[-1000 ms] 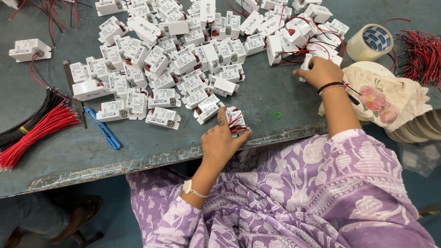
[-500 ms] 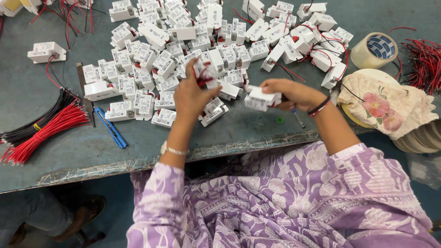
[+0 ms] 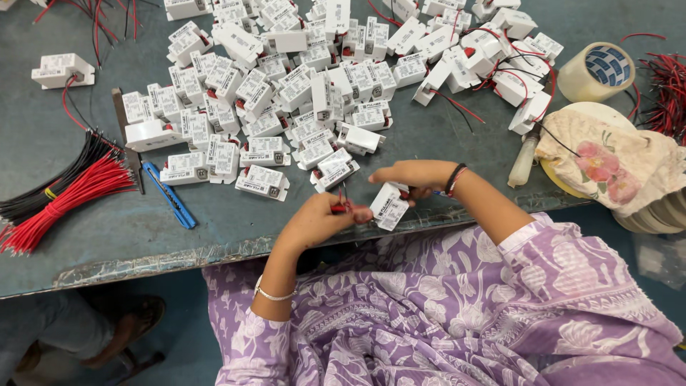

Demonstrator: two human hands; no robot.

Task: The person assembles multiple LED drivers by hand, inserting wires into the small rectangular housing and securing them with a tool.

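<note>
Left hand (image 3: 314,220) pinched shut on thin red wires (image 3: 346,207); right hand (image 3: 414,175) gripping small white module (image 3: 389,205). Both held together just above near edge of grey-green table (image 3: 236,229). Beyond: heap of white modules (image 3: 300,93). Left: red wire bundle (image 3: 71,196), blue cutter (image 3: 169,195). Right: tape roll (image 3: 597,71).

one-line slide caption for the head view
Left hand pinches red wire beside small white module held by right hand over green workbench.
</note>
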